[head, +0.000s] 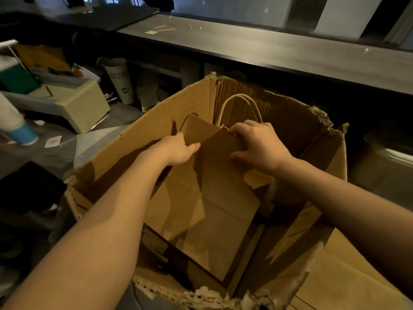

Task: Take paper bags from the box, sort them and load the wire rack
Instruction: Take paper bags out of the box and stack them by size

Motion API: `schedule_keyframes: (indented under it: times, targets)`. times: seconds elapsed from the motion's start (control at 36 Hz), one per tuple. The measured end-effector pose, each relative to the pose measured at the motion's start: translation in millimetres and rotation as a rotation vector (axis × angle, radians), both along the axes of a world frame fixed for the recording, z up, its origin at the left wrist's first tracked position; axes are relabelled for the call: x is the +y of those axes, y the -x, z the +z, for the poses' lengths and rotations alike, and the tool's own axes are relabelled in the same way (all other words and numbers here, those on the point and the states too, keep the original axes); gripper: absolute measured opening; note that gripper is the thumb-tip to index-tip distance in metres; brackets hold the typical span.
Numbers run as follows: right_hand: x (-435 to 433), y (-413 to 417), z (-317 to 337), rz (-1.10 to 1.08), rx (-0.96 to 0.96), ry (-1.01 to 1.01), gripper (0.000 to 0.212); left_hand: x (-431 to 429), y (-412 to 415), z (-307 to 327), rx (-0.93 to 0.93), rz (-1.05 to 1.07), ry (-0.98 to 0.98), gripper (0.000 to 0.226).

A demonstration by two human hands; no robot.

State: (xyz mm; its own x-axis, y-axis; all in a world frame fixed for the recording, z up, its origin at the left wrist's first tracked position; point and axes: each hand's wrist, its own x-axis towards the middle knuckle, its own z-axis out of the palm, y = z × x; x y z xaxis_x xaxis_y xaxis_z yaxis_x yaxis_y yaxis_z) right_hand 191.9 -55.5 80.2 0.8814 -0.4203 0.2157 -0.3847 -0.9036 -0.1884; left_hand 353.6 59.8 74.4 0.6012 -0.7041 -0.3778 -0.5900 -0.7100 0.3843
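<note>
Two flat brown bags are being held upright inside the torn cardboard box (301, 139), near its middle, their lower edges reaching down toward the box's floor. The rear paper bag (178, 206), on the side of the box's left wall, is being gripped at its top by the left hand (178, 151), with the thumb laid across the paper's face and the fingers hidden behind it. The front paper bag (223, 209), partly overlapping the rear one and lying closer to the box's right wall, is being pinched along its top edge by the right hand (260, 145), whose fingers are being curled over that edge. A pale twisted handle (237, 101) is being shown as a loop rising just beside the right hand toward the box's far wall; which of the two bags it belongs to cannot be told. More flat brown paper (339, 278) is lying outside the box, against its near right corner. Beyond the box's far wall a long dark counter (268, 48) is being seen, with a few thin sticks (165, 30) scattered on it. To the left of the box, a tall white cup (120, 81), a cream-coloured case (85, 106) and a blurred white-and-blue cylinder (17, 128) are being seen among loose clutter.
</note>
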Motion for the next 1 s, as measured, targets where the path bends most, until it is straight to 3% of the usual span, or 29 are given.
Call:
schedule_keyframes:
  times: [0.19, 0.33, 0.42, 0.58, 0.83, 1.0]
  targets:
    - [-18, 17, 9, -0.034, -0.24, -0.013, 0.032, 9, 0, -3, 0.108, 0.015, 0.124, 0.066]
    - [-23, 20, 14, -0.098, -0.353, -0.051, 0.03, 11, 7, -2, 0.173, 0.064, 0.414, 0.057]
    - [-22, 18, 18, -0.128, -0.396, -0.061, 0.031, 14, 11, -5, 0.139, 0.071, 0.616, 0.023]
    - [-20, 20, 25, -0.114, -0.468, -0.038, 0.034, 19, 13, -5, -0.015, 0.068, 0.798, 0.032]
    - [-30, 49, 55, -0.114, -0.546, -0.126, 0.034, 13, 22, 58, -0.108, -0.021, 0.686, 0.043]
    - [-37, 81, 75, -0.134, -0.572, -0.202, 0.03, 9, 32, 96, -0.05, 0.048, 0.646, 0.03]
